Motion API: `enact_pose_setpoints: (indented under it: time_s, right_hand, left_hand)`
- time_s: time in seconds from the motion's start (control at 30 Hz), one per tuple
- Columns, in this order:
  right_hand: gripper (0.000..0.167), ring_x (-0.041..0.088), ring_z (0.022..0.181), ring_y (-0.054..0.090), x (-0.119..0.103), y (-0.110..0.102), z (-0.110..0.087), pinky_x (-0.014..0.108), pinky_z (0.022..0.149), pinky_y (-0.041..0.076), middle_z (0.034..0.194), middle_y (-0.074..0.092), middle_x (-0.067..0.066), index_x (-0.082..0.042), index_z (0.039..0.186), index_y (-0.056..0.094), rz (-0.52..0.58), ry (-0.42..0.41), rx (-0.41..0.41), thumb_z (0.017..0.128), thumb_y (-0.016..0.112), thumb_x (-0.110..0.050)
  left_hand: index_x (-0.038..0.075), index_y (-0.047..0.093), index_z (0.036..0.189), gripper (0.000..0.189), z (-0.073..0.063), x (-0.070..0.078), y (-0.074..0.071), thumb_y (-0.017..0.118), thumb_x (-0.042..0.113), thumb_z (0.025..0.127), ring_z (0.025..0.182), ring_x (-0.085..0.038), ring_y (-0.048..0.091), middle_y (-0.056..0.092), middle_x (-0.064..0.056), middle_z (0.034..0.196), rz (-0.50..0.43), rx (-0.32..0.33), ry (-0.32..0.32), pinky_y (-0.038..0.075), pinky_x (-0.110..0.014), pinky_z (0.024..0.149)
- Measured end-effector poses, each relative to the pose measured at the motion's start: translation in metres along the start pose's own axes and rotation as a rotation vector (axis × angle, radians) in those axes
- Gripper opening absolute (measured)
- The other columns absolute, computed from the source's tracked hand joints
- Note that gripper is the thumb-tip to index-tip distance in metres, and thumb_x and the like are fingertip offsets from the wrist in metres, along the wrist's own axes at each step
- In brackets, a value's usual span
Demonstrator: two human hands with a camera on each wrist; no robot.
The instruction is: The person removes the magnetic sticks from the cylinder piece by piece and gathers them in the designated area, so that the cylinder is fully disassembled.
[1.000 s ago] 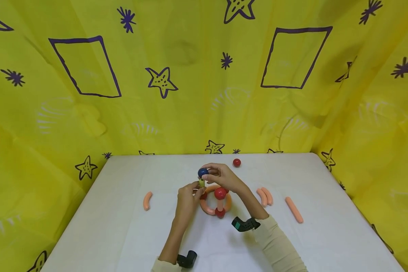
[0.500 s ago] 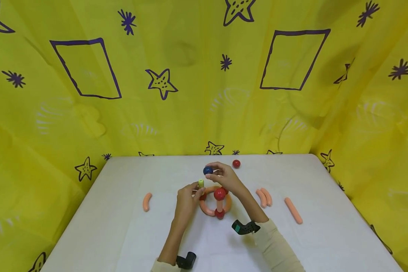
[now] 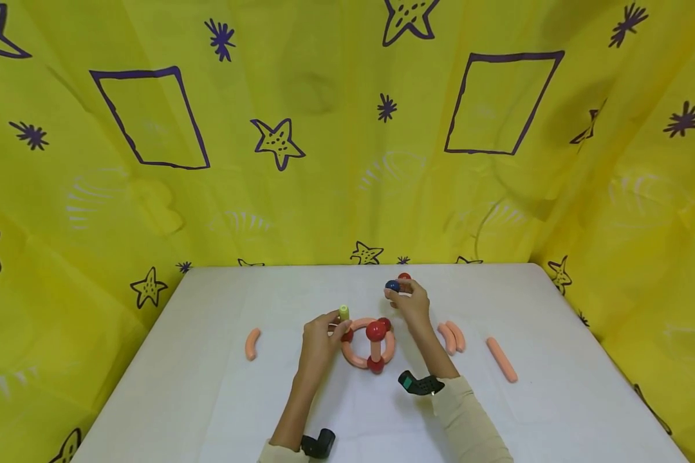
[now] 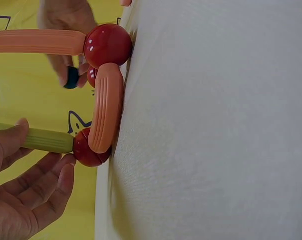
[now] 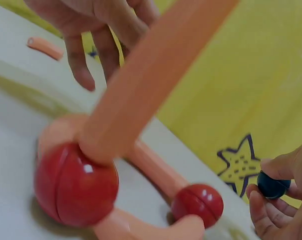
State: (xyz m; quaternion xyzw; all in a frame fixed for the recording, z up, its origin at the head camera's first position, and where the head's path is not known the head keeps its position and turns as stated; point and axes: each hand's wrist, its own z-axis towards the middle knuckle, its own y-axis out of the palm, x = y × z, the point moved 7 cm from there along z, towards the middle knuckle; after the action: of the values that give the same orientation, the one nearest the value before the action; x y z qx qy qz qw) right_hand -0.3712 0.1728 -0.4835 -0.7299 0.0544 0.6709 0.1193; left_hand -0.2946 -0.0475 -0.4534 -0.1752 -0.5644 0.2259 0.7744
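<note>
My left hand point(image 3: 318, 344) pinches a yellow-green ribbed rod point(image 4: 50, 140), which stands on a red ball point(image 4: 90, 148) at the left of an orange ring. That ring point(image 3: 356, 361) is made of curved orange pieces joined by red balls and lies on the table. From its front ball point(image 3: 375, 364) rises an upright orange rod point(image 3: 375, 349), topped by another red ball point(image 3: 376, 330). Behind and to the right of the ring, my right hand point(image 3: 414, 305) holds a dark blue ball point(image 3: 392, 286) between thumb and fingers, above the table.
A loose red ball point(image 3: 404, 276) sits near the back edge, just behind my right hand. One curved orange piece point(image 3: 251, 344) lies at left. Two curved pieces point(image 3: 452, 337) and a straight orange rod point(image 3: 502, 360) lie at right on the white table point(image 3: 168, 386). A yellow curtain point(image 3: 336, 193) surrounds it.
My right hand has lifted the blue ball off the top of the yellow-green rod and carried it right, near the loose red ball. The left hand stays at the rod.
</note>
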Motion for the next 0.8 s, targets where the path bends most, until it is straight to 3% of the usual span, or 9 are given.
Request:
enact_pose_setpoints:
  time_s: [0.13, 0.23, 0.33, 0.47, 0.6, 0.8]
  right_hand:
    - [0.042, 0.005, 0.065, 0.060, 0.016, -0.020, 0.004, 0.014, 0.057, 0.050, 0.114, 0.058, 0.020, -0.001, 0.124, 0.058, -0.059, 0.029, 0.102, 0.086, 0.073, -0.011]
    - [0.040, 0.011, 0.072, 0.061, 0.021, -0.031, 0.007, 0.014, 0.057, 0.048, 0.115, 0.060, 0.021, 0.000, 0.123, 0.058, -0.120, 0.017, 0.156, 0.087, 0.071, -0.011]
    - [0.039, 0.021, 0.089, 0.062, 0.022, -0.039, 0.011, 0.019, 0.066, 0.049, 0.116, 0.063, 0.024, 0.002, 0.122, 0.059, -0.197, -0.020, 0.203, 0.086, 0.070, -0.010]
    - [0.040, 0.033, 0.107, 0.060, 0.023, -0.043, 0.020, 0.034, 0.088, 0.051, 0.120, 0.063, 0.028, 0.004, 0.122, 0.059, -0.264, -0.037, 0.231, 0.085, 0.069, -0.007]
    - [0.042, 0.037, 0.113, 0.057, 0.023, -0.043, 0.028, 0.046, 0.098, 0.047, 0.123, 0.060, 0.030, 0.005, 0.124, 0.057, -0.295, -0.039, 0.228, 0.085, 0.067, -0.004]
    - [0.039, 0.039, 0.114, 0.056, 0.022, -0.041, 0.035, 0.048, 0.102, 0.046, 0.122, 0.060, 0.031, 0.008, 0.122, 0.056, -0.318, -0.062, 0.228, 0.086, 0.066, -0.001]
  left_hand:
    - [0.003, 0.072, 0.109, 0.024, 0.000, 0.000, 0.002, 0.069, 0.018, 0.091, 0.084, -0.025, 0.073, 0.073, -0.012, 0.092, -0.005, -0.010, 0.010, 0.058, -0.031, 0.070]
    - [0.002, 0.072, 0.110, 0.025, -0.001, 0.001, 0.003, 0.069, 0.018, 0.091, 0.083, -0.025, 0.073, 0.073, -0.012, 0.092, -0.004, -0.016, 0.011, 0.058, -0.030, 0.070]
    - [0.002, 0.072, 0.111, 0.026, 0.000, 0.001, 0.002, 0.070, 0.018, 0.091, 0.084, -0.025, 0.073, 0.073, -0.012, 0.092, -0.003, -0.012, 0.002, 0.058, -0.030, 0.070]
    - [0.001, 0.072, 0.112, 0.028, -0.001, 0.002, 0.000, 0.070, 0.019, 0.090, 0.084, -0.025, 0.073, 0.072, -0.013, 0.092, 0.009, -0.002, -0.003, 0.058, -0.031, 0.070]
    - [0.002, 0.072, 0.111, 0.028, -0.001, 0.002, -0.001, 0.070, 0.019, 0.090, 0.084, -0.025, 0.073, 0.072, -0.012, 0.092, 0.014, 0.006, -0.007, 0.059, -0.031, 0.070]
    - [0.002, 0.072, 0.111, 0.027, -0.001, 0.002, -0.002, 0.071, 0.019, 0.090, 0.084, -0.024, 0.073, 0.072, -0.012, 0.092, 0.007, 0.008, -0.012, 0.058, -0.030, 0.070]
